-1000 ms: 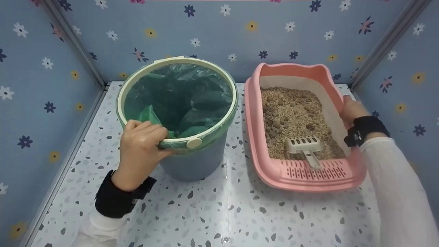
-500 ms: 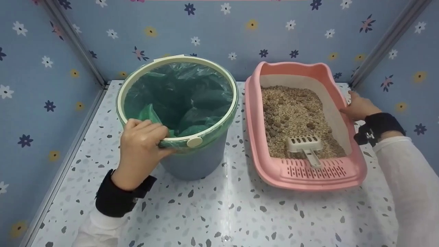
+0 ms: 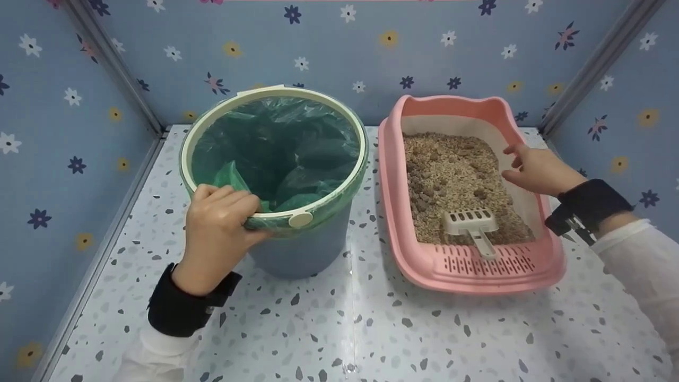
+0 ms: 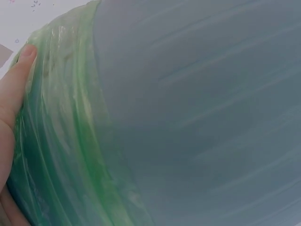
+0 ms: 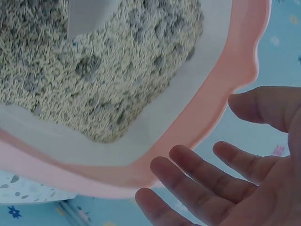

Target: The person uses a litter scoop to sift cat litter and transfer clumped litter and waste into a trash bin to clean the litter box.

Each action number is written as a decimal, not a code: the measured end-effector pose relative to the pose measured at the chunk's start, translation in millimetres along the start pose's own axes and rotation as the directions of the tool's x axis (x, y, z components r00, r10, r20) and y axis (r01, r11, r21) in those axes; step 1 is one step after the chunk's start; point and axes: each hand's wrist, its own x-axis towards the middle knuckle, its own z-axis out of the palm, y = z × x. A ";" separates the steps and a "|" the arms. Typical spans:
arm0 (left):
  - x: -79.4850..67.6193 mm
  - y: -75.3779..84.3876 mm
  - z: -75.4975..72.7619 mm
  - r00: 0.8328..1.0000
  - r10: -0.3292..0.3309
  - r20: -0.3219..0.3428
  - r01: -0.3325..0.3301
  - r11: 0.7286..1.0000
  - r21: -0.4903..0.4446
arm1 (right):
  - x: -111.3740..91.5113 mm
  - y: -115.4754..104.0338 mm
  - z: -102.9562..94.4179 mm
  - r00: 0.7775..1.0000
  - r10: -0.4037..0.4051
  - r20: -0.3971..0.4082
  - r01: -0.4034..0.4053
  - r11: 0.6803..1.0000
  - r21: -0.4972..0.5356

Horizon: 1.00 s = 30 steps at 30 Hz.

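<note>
My left hand (image 3: 220,217) grips the near-left rim of a trash can (image 3: 302,260), fingers over the cream ring and thumb outside. A green plastic bag (image 3: 318,154) lines the can and folds down over its outer edge; in the left wrist view the thumb (image 4: 19,80) presses on that bag. To the right is a pink litter box (image 3: 390,212) holding grainy brown litter (image 3: 451,164) with darker clumps. A pale slotted litter scoop (image 3: 472,228) lies at its front, handle on the perforated lip. My right hand (image 3: 543,171) hovers over the box's right side, fingers spread and holding nothing.
Blue flower-patterned panels (image 3: 329,48) stand at the back and both sides, joined by grey corner posts (image 3: 599,63). The can and box stand side by side on a white speckled surface (image 3: 392,345), a narrow gap between them.
My right hand has let go of the litter box's right rim and moved inward above the box. The left hand stays on the can's rim.
</note>
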 end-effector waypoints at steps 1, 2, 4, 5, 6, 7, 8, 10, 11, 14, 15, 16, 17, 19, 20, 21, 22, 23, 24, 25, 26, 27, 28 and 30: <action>0.0 0.1 0.1 1.000 0.001 0.000 -0.001 1.000 0.000 | -1.7 -4.9 1.5 1.000 -0.016 -0.003 0.016 1.000 -0.009; 0.0 0.1 0.2 1.000 0.001 -0.001 -0.001 1.000 0.000 | -3.3 -9.6 3.3 1.000 -0.028 -0.006 0.028 0.999 -0.014; 0.1 0.3 0.3 1.000 0.002 0.000 -0.002 1.000 0.002 | -6.5 -18.0 8.0 0.998 -0.056 -0.014 0.056 0.998 -0.025; 0.1 0.4 0.3 1.000 0.002 0.001 -0.002 1.000 0.003 | -7.9 -21.9 11.1 0.998 -0.063 -0.011 0.063 0.998 -0.024; 0.2 0.4 0.2 1.000 0.002 0.001 -0.002 1.000 0.004 | -9.1 -26.1 14.4 0.998 -0.068 -0.006 0.068 0.997 -0.021; 0.2 0.5 0.1 1.000 0.002 0.002 -0.002 1.000 0.006 | -10.5 -30.0 17.9 0.997 -0.074 0.001 0.074 0.997 -0.020; 0.2 0.5 0.1 1.000 0.002 0.002 -0.002 1.000 0.008 | -11.7 -33.7 21.5 0.997 -0.082 0.008 0.082 0.996 -0.023; 0.2 0.4 -0.1 1.000 0.002 0.001 -0.002 1.000 0.010 | -14.6 -40.9 29.2 0.995 -0.093 0.025 0.093 0.995 -0.029; 0.2 0.4 0.0 1.000 0.002 -0.001 -0.002 1.000 0.011 | -16.4 -44.5 32.8 0.995 -0.092 0.033 0.093 0.995 -0.029; 0.3 0.1 0.6 1.000 0.002 -0.004 -0.002 1.000 0.010 | -21.9 -53.2 42.8 0.995 -0.093 0.046 0.096 0.994 -0.050; 0.5 0.1 0.8 1.000 0.002 -0.005 -0.002 1.000 0.009 | -23.5 -55.5 46.0 0.995 -0.087 0.050 0.090 0.995 -0.052; 0.5 0.0 1.0 1.000 0.002 -0.006 -0.002 1.000 0.008 | -24.7 -57.4 49.1 0.995 -0.081 0.053 0.084 0.995 -0.055; 0.4 -0.1 1.2 1.000 0.002 -0.006 -0.002 1.000 0.008 | -25.8 -58.9 51.9 0.995 -0.079 0.057 0.083 0.995 -0.062; 0.2 -0.7 1.5 1.000 0.012 -0.006 -0.012 1.000 0.018 | -27.2 -60.9 56.9 0.995 -0.078 0.064 0.083 0.993 -0.078; 0.1 -0.8 1.5 1.000 0.012 -0.006 -0.012 1.000 0.017 | -27.5 -61.5 59.2 0.995 -0.077 0.068 0.083 0.993 -0.083; 0.0 -0.7 1.5 1.000 0.014 -0.008 -0.013 1.000 0.017 | -27.5 -62.0 61.4 0.995 -0.071 0.075 0.077 0.993 -0.086; -0.2 -1.0 1.4 1.000 0.019 -0.008 -0.019 1.000 0.022 | -27.4 -62.6 63.2 0.995 -0.063 0.082 0.070 0.994 -0.089; -0.3 -1.2 1.3 1.000 0.023 -0.009 -0.023 0.999 0.027 | -27.2 -63.1 65.0 0.995 -0.052 0.090 0.060 0.994 -0.092; -0.4 -1.4 1.3 1.000 0.028 -0.008 -0.027 0.999 0.032 | -27.0 -63.5 66.6 0.994 -0.033 0.099 0.042 0.995 -0.091; -0.4 -1.5 1.2 1.000 0.027 -0.008 -0.027 0.999 0.032 | -26.5 -63.8 68.3 0.994 -0.017 0.108 0.027 0.996 -0.086; -0.5 -1.2 1.2 1.000 0.021 -0.010 -0.021 0.999 0.026 | -26.1 -63.9 69.9 0.993 0.001 0.120 0.009 0.997 -0.082; -0.5 -1.1 1.2 1.000 0.019 -0.011 -0.019 0.999 0.026 | -25.7 -63.9 71.3 0.991 0.015 0.130 -0.003 0.996 -0.086; -0.6 -1.0 1.3 1.000 0.016 -0.011 -0.016 1.000 0.025 | -25.5 -63.8 72.5 0.990 0.027 0.140 -0.014 0.996 -0.093; -0.6 -0.4 1.5 1.000 0.004 -0.015 -0.004 1.000 0.013 | -25.5 -62.9 74.8 0.986 0.045 0.162 -0.026 0.993 -0.113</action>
